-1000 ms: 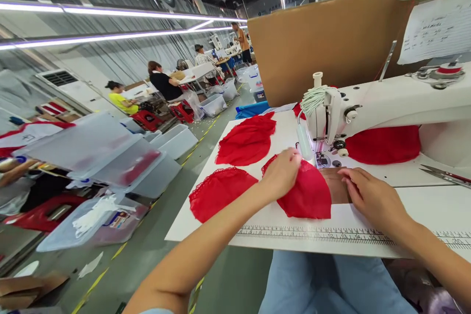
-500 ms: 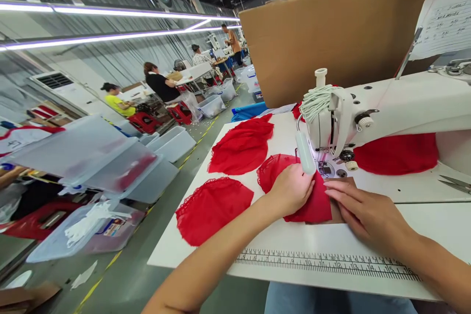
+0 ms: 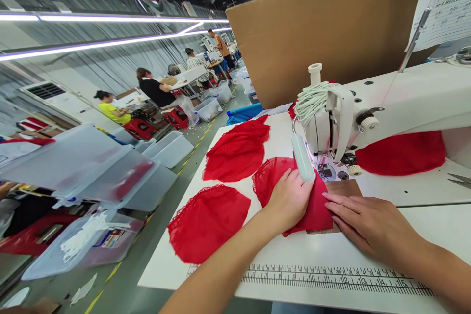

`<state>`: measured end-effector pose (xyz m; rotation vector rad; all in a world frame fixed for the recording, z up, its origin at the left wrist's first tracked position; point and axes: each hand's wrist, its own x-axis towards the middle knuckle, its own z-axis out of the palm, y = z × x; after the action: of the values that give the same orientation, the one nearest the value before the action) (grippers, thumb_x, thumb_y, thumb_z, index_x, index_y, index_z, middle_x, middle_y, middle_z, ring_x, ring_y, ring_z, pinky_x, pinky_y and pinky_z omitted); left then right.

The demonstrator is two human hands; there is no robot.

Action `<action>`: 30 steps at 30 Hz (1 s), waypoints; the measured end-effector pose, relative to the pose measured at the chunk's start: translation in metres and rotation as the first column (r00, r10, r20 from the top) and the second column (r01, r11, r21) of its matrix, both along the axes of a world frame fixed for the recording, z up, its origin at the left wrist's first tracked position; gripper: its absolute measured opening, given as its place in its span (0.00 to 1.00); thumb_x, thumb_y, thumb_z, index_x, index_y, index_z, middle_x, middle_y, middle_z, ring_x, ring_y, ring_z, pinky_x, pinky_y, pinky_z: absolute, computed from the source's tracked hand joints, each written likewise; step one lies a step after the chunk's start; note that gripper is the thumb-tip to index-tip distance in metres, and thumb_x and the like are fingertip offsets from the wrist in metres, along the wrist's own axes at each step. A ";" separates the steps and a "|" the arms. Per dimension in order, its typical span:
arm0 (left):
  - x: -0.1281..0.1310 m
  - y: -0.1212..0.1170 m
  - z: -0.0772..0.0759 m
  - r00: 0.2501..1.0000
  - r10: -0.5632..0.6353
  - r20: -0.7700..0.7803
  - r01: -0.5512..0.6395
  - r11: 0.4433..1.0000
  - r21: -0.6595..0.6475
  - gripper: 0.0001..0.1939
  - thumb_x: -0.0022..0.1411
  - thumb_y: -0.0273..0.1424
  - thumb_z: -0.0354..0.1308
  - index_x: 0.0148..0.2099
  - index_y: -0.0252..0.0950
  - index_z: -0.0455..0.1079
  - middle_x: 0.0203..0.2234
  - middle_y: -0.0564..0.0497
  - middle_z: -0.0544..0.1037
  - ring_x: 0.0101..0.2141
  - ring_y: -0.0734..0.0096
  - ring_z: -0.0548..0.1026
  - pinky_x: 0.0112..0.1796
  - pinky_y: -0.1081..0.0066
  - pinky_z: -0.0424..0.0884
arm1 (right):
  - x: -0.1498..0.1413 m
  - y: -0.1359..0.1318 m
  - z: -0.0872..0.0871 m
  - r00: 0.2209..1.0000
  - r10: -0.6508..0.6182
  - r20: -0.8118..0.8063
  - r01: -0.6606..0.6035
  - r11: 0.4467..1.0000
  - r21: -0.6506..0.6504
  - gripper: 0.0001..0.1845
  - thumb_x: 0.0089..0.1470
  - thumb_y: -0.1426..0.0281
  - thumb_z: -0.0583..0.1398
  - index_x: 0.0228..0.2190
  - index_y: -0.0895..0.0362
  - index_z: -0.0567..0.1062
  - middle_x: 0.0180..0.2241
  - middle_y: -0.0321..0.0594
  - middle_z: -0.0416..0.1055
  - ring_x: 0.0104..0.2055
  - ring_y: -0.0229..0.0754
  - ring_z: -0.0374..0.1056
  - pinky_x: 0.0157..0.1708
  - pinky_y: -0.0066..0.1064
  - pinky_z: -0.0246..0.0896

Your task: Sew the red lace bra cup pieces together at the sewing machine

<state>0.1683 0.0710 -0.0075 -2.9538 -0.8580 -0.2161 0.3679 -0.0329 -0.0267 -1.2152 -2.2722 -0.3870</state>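
Observation:
A red fabric piece with a lacy edge [image 3: 270,176] lies partly under the sewing machine's [image 3: 331,113] head. My left hand [image 3: 289,201] rests palm down on it, fingers forward beside the machine's pale green bar [image 3: 303,158], which partly hides the fingertips. My right hand [image 3: 364,221] lies low, its fingers stretched out together. Its fingertips touch the fabric's right edge and a brown plate [image 3: 346,189] at the machine bed. The needle area [image 3: 326,171] is just beyond the fabric, partly covered by the machine head.
Two more red lace-edged pieces [image 3: 209,223] [image 3: 237,149] lie left on the white table, another red piece [image 3: 403,152] behind the machine arm. Scissors [image 3: 459,180] sit at right. A printed ruler [image 3: 324,277] runs along the front. Cardboard [image 3: 312,34] stands behind; bins [image 3: 125,171] and seated people are left.
My left hand's fingers have gone from bent at the fabric to lying further forward on it. My right hand stays at the fabric's edge. The view has shifted slightly.

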 end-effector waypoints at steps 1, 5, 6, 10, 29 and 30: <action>0.000 0.000 0.000 1.000 0.002 -0.003 -0.002 1.000 0.001 0.21 0.70 0.22 0.41 0.58 0.33 0.69 0.53 0.38 0.77 0.49 0.56 0.76 0.51 0.55 0.74 | 0.000 0.000 0.001 1.000 -0.001 -0.003 0.001 1.000 0.003 0.21 0.70 0.73 0.47 0.45 0.58 0.81 0.46 0.43 0.82 0.35 0.45 0.80 0.27 0.37 0.75; 0.000 0.001 0.000 1.000 -0.003 -0.001 0.003 1.000 -0.007 0.22 0.69 0.22 0.42 0.61 0.31 0.66 0.56 0.38 0.76 0.52 0.55 0.75 0.53 0.54 0.73 | -0.002 0.001 0.002 1.000 -0.005 -0.008 0.005 1.000 0.007 0.23 0.70 0.72 0.46 0.44 0.58 0.80 0.46 0.42 0.82 0.35 0.44 0.80 0.26 0.36 0.74; 0.000 0.002 -0.001 1.000 -0.010 0.003 0.010 1.000 -0.013 0.23 0.70 0.22 0.42 0.62 0.30 0.65 0.57 0.38 0.75 0.53 0.55 0.75 0.54 0.54 0.73 | -0.002 0.001 0.003 1.000 -0.008 -0.007 0.008 1.000 0.004 0.23 0.70 0.72 0.46 0.44 0.58 0.80 0.45 0.42 0.82 0.34 0.44 0.80 0.25 0.36 0.74; -0.001 0.007 -0.004 0.999 -0.037 0.037 0.038 0.998 -0.041 0.22 0.71 0.23 0.43 0.64 0.31 0.63 0.58 0.37 0.74 0.58 0.54 0.72 0.57 0.52 0.72 | -0.002 0.002 0.002 1.000 -0.025 -0.006 0.025 1.000 -0.009 0.22 0.70 0.72 0.47 0.45 0.58 0.81 0.45 0.44 0.82 0.34 0.45 0.80 0.25 0.35 0.73; -0.002 0.019 -0.009 0.997 -0.063 0.047 0.067 0.995 -0.077 0.24 0.73 0.25 0.42 0.68 0.34 0.60 0.65 0.38 0.68 0.64 0.54 0.67 0.63 0.46 0.64 | -0.002 0.003 -0.001 0.998 -0.058 -0.009 0.057 0.997 -0.058 0.21 0.69 0.72 0.48 0.47 0.55 0.80 0.49 0.42 0.81 0.36 0.43 0.80 0.28 0.33 0.73; -0.003 0.019 -0.009 0.997 -0.065 0.052 0.069 0.995 -0.074 0.24 0.73 0.25 0.42 0.68 0.34 0.60 0.65 0.38 0.67 0.64 0.54 0.66 0.63 0.46 0.65 | -0.002 0.003 -0.001 0.998 -0.057 -0.009 0.056 0.997 -0.052 0.21 0.69 0.72 0.48 0.47 0.56 0.80 0.48 0.42 0.81 0.36 0.43 0.80 0.28 0.33 0.73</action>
<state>0.1658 0.0901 -0.0165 -3.0626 -0.7902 -0.2666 0.3659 -0.0302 -0.0280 -1.3066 -2.2556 -0.3429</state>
